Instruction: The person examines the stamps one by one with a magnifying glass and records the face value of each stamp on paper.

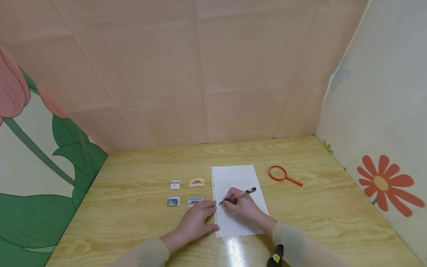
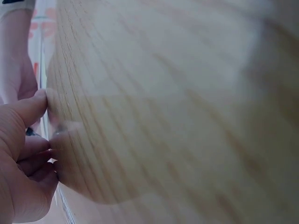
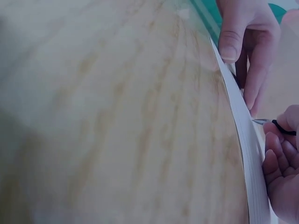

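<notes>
A lined sheet of paper [image 1: 238,226] with punched holes down its left edge lies on the wooden table. Across its upper part run faint handwritten characters. My right hand [image 1: 245,205] grips a black pen [image 1: 247,192], its tip at the paper below the writing; the pen tip [image 3: 259,122] also shows in the right wrist view. With fingers stretched out, my left hand [image 1: 197,220] rests at the sheet's left edge, thumb and fingertips on the margin. Its fingers lie close to a small blue picture stamp [image 1: 195,201], partly overlapping it in the head view.
Left of the sheet lie three more small stamps: a pale one [image 1: 175,184], a yellow one [image 1: 197,182] and a green-blue one [image 1: 173,201]. A red magnifying glass [image 1: 286,178] lies to the right. Behind the table [image 1: 140,163] hangs a pink cloth [image 1: 160,74].
</notes>
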Tool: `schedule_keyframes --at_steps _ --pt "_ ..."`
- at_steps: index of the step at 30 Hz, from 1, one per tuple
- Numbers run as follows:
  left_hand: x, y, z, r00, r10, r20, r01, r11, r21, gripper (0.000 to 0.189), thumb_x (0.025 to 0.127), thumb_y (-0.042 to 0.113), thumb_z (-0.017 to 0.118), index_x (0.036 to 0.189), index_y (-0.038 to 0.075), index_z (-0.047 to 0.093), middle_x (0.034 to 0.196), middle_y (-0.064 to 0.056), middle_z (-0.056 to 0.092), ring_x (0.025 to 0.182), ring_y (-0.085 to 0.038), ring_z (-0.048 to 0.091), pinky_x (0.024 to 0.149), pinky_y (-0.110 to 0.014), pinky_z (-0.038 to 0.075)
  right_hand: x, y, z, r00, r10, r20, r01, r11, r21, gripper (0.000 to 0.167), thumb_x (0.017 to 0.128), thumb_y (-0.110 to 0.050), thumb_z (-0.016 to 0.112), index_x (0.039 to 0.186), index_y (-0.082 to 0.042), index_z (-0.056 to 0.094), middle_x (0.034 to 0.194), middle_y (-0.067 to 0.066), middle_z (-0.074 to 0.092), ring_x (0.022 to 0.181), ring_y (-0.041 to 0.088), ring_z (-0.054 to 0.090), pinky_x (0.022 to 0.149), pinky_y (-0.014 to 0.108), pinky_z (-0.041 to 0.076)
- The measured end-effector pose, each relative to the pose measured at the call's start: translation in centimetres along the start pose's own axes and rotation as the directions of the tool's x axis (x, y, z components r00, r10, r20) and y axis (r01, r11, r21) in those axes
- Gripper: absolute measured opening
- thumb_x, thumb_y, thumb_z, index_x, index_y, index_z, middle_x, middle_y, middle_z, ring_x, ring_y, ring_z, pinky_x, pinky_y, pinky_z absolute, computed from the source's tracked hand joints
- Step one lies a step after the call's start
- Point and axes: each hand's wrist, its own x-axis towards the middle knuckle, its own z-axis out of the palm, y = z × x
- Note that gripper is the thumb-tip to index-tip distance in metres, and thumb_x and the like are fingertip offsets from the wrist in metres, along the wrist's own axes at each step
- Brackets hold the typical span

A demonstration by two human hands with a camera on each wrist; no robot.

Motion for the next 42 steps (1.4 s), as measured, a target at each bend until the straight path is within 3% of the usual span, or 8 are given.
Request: schedule_keyframes --at_steps 7,20,33,42 --pt "-0.1 0.1 -0.1 1.000 0.011 -0.014 -0.011 1.000 0.009 0.064 0.082 0.042 0.079 0.129 0.001 0.064 0.138 -0.009 0.058 0.127 -0.024 0.053 0.109 -0.036 0.040 0.3 0.2 -0.1 0.998 0.038 -0.041 -0.039 0.999 -0.022 0.017 0.082 -0.002 0.075 0.082 -0.014 0.062 0.072 -0.010 0.056 0.064 0.004 0.049 0.056 0.019 0.042" --pt "0.0 0.1 -0.1 1.000 -0.001 0.009 0.001 1.000 0.006 0.064 0.083 0.043 0.078 0.130 0.002 0.064 0.140 -0.008 0.057 0.128 -0.024 0.052 0.110 -0.037 0.040 0.0 0.4 -1.2 0.986 0.153 -0.070 -0.147 0.985 0.093 0.013 0.083 -0.002 0.073 0.085 -0.011 0.063 0.071 -0.006 0.059 0.062 0.008 0.053 0.055 0.018 0.044" --pt "0.0 -0.1 0.0 1.000 0.004 0.009 -0.004 1.000 0.001 0.064 0.083 0.042 0.079 0.130 0.002 0.064 0.139 -0.008 0.057 0.128 -0.024 0.052 0.109 -0.037 0.040 0.5 0.9 -1.4 0.983 0.174 -0.059 -0.172 0.985 0.030 0.012 0.085 -0.006 0.073 0.085 -0.012 0.063 0.074 -0.006 0.060 0.066 0.011 0.053 0.057 0.020 0.044" --pt "0.0 -0.1 0.1 1.000 0.006 0.003 -0.006 1.000 -0.004 0.064 0.083 0.042 0.079 0.130 0.002 0.063 0.140 -0.008 0.057 0.128 -0.024 0.052 0.109 -0.037 0.040 0.3 0.7 -1.3 0.995 0.092 -0.029 -0.093 0.996 -0.018 0.015 0.082 -0.004 0.073 0.083 -0.014 0.062 0.073 -0.009 0.057 0.066 0.007 0.050 0.057 0.020 0.043"
